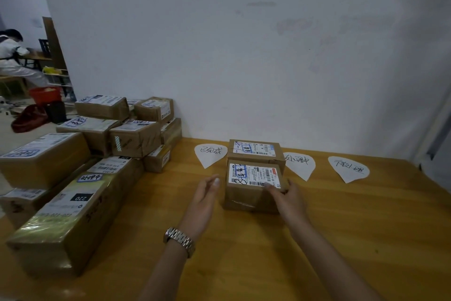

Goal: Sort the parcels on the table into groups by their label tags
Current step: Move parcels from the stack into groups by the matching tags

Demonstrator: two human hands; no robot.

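Note:
A small brown parcel (246, 193) with a white shipping label stands on the wooden table (353, 227), right in front of a second similar parcel (256, 151). My right hand (285, 197) grips the near parcel's right front corner. My left hand (206, 194), with a metal watch on the wrist, hovers just left of that parcel with fingers apart, not touching it. Three paper tags with handwriting lie along the back: one (210, 154) left of the parcels, one (299, 164) just right of them, one (349, 169) further right. A heap of parcels (97, 154) fills the table's left side.
A long parcel (73, 215) with a "220" sticker lies at the front left. A white wall rises directly behind the table. Far left, beyond the table, a person in white sits at a desk, with a red bucket (45, 95) on the floor.

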